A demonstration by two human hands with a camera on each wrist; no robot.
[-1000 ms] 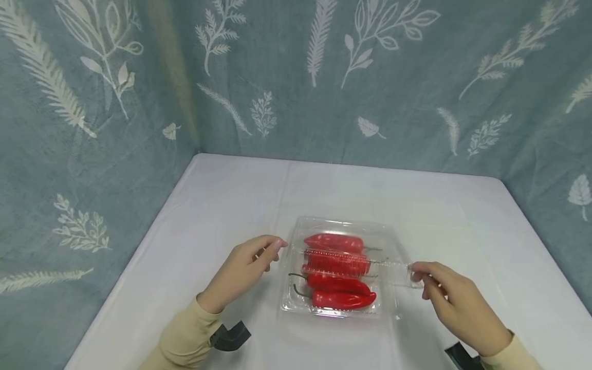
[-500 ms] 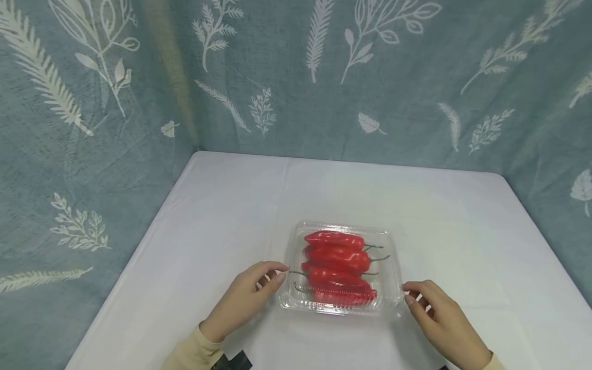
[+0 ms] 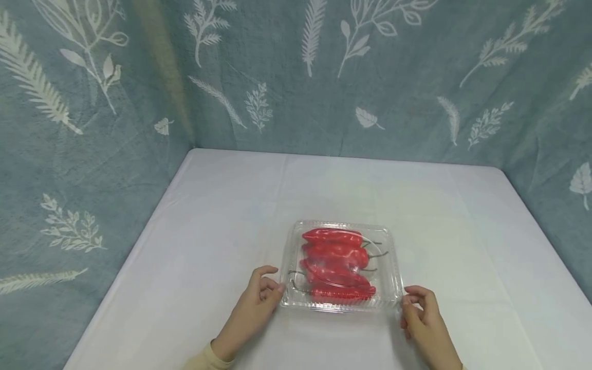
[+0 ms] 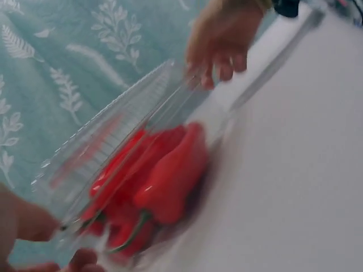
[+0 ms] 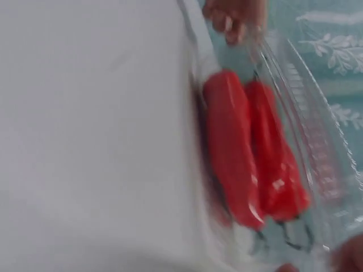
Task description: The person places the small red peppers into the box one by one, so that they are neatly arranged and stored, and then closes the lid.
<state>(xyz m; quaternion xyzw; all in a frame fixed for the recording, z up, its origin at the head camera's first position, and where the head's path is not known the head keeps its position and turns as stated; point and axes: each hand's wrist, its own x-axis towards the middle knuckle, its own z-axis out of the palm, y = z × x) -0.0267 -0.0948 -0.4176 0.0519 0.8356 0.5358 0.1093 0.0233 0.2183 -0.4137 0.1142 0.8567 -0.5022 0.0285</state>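
A clear plastic clamshell container (image 3: 319, 308) lies on the white table with several long red peppers (image 3: 335, 255) inside, their thin green stems showing. Its transparent lid (image 5: 295, 85) lies over the peppers; in both wrist views it slants up from the base along the front. My left hand (image 3: 253, 302) holds the front left corner, thumb against the rim and index finger raised along the side. At the front right corner, my right hand (image 3: 424, 317) pinches the edge between thumb and fingers. Both wrist views are blurred.
White cloth covers the table (image 3: 222, 205), with wrinkles and fold lines. Blue-green fabric (image 3: 296, 113) with white leaf prints hangs behind the table and along both sides.
The lid has come down toward the front over the peppers. My right hand has moved from the lid's raised edge to the front right corner; my left hand has come down to the front left corner.
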